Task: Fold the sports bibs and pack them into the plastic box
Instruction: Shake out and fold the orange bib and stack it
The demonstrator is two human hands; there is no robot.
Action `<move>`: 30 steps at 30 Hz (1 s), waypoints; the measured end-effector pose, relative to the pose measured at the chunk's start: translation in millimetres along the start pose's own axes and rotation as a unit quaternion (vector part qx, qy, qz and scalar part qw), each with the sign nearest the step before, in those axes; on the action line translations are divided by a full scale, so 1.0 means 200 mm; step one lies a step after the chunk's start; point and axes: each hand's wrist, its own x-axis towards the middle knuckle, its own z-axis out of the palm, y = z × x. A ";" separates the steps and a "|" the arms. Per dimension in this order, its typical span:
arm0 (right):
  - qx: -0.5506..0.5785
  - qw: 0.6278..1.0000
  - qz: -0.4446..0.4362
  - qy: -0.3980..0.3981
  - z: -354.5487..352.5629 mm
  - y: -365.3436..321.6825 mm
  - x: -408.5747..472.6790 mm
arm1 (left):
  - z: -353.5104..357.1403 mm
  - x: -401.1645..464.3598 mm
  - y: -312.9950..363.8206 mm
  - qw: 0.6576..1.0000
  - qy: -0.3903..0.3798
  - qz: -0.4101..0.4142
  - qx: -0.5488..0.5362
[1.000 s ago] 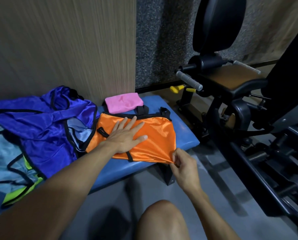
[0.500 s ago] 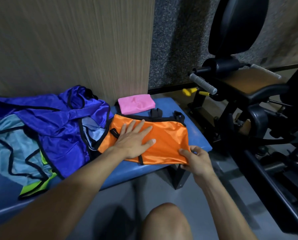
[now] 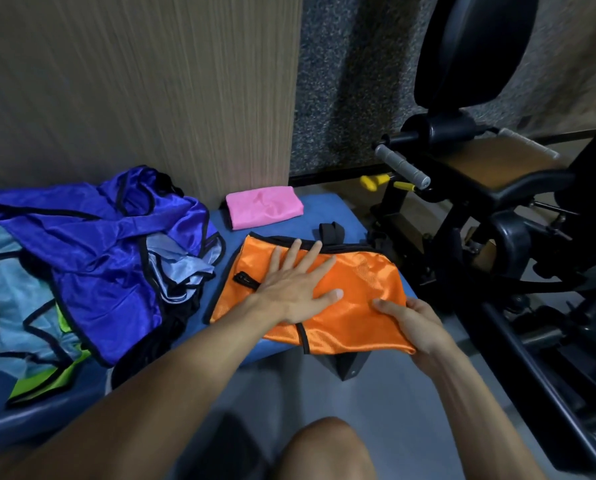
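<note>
Spreading flat with straight fingers [image 3: 315, 252], the left hand [image 3: 291, 287] pressed down on the middle of the orange bib [image 3: 358, 306], palm against the cloth and thumb stretched toward the right. Close beside that thumb, the right hand [image 3: 416, 327] gripped the bib's right near corner, its thumb lying on top of the fabric and its other fingers curled out of sight beneath the edge. The orange bib lay partly folded across the right end of the blue bench [image 3: 327, 209], its black-trimmed near edge hanging a little past the bench's front, and a black strap [image 3: 331, 232] poked out from behind its far edge. Behind it, near the wall, sat a small folded pink bib [image 3: 265, 206], apart from the orange one. To the left on the same bench lay a loose heap of unfolded bibs: a shiny blue bib [image 3: 92, 237] on top, a pale blue bib [image 3: 9, 299] under it, and a yellow-green bib [image 3: 47, 379] showing at the near side. A black exercise machine [image 3: 480, 168] stood on the floor to the right of the bench. A bare knee [image 3: 324, 448] showed at the bottom of the view.
</note>
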 end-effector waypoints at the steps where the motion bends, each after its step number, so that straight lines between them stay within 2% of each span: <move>1: 0.011 1.000 -0.003 -0.016 0.00 -0.01 -0.01 | 0.02 0.02 -0.01 1.000 -0.009 0.003 0.006; 4: 0.050 0.995 -0.015 -0.084 0.00 -0.08 -0.05 | 0.02 0.05 -0.05 1.000 -0.007 0.017 -0.004; 9: 0.044 0.993 -0.050 -0.102 0.09 -0.19 -0.11 | 0.01 0.00 -0.14 0.997 0.042 0.061 -0.004; 11: -0.020 0.993 -0.082 -0.088 0.16 -0.24 -0.12 | 0.00 -0.03 -0.21 0.983 0.087 0.103 -0.128; 13: -0.127 0.982 -0.127 -0.066 0.27 -0.32 -0.12 | -0.04 -0.06 -0.27 0.929 0.194 0.080 -0.306; 14: -0.180 0.971 -0.146 -0.058 0.33 -0.36 -0.10 | -0.06 -0.08 -0.29 0.882 0.233 0.033 -0.407; 15: -0.225 0.959 -0.165 -0.057 0.41 -0.41 -0.09 | -0.11 -0.10 -0.31 0.829 0.238 -0.013 -0.506; 17: -0.308 0.926 -0.205 -0.075 0.62 -0.48 -0.05 | -0.18 -0.13 -0.36 0.745 0.195 -0.084 -0.633; 19: -0.384 0.890 -0.217 -0.113 0.86 -0.48 0.01 | -0.19 -0.15 -0.43 0.697 0.147 -0.137 -0.689; 21: -0.441 0.874 -0.145 -0.144 1.08 -0.41 0.05 | -0.18 -0.16 -0.50 0.662 0.123 -0.181 -0.717; 23: -0.446 0.872 -0.093 -0.176 1.20 -0.30 0.08 | -0.15 -0.17 -0.55 0.649 0.125 -0.216 -0.718; 24: -0.438 0.873 -0.105 -0.188 1.22 -0.26 0.08 | -0.14 -0.17 -0.56 0.657 0.129 -0.220 -0.709; 27: -0.392 0.876 -0.196 -0.202 1.16 -0.18 0.07 | -0.13 -0.18 -0.56 0.683 0.122 -0.205 -0.690; 28: -0.392 0.869 -0.228 -0.200 1.11 -0.17 0.05 | -0.13 -0.18 -0.56 0.691 0.123 -0.199 -0.684; 30: -0.445 0.831 -0.274 -0.188 1.00 -0.17 0.03 | -0.11 -0.16 -0.57 0.703 0.129 -0.193 -0.672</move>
